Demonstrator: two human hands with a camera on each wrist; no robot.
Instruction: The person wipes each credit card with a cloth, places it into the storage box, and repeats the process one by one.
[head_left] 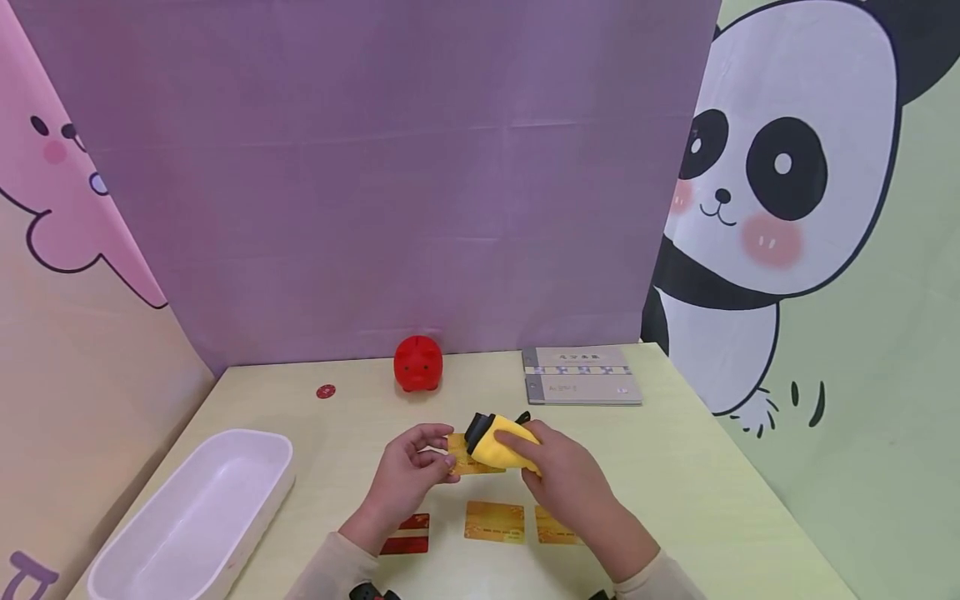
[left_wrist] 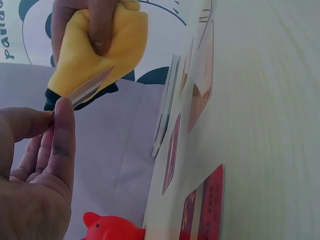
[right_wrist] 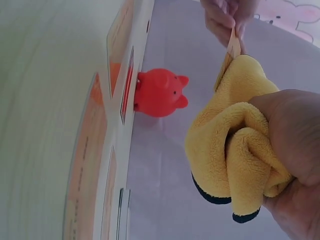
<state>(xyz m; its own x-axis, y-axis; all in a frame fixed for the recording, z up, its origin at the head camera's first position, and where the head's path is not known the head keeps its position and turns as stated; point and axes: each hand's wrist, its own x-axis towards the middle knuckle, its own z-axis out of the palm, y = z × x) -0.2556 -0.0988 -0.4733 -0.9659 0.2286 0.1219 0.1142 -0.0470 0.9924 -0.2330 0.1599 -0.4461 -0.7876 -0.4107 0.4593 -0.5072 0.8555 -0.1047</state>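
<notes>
Between the thumb and fingers of my left hand (head_left: 411,468), a gold bank card (head_left: 459,461) is pinched by its left end, raised over the table. My right hand (head_left: 570,482) grips a bunched yellow cloth (head_left: 501,448) with dark edging. The cloth overlaps the card's upper face in the head view, and in the right wrist view the cloth (right_wrist: 225,130) meets the card's end. Below the hands lie two gold cards, one in the middle (head_left: 494,522) and another (head_left: 555,527) partly covered by my right forearm. A red card (head_left: 406,543) lies near my left wrist.
A long white tray (head_left: 279,483) stands at the left. Toward the back are a red piggy bank (head_left: 417,364), a small round red disc (head_left: 326,391) and a grey flat book (head_left: 582,375). Behind the table hangs a purple cloth backdrop (head_left: 375,183).
</notes>
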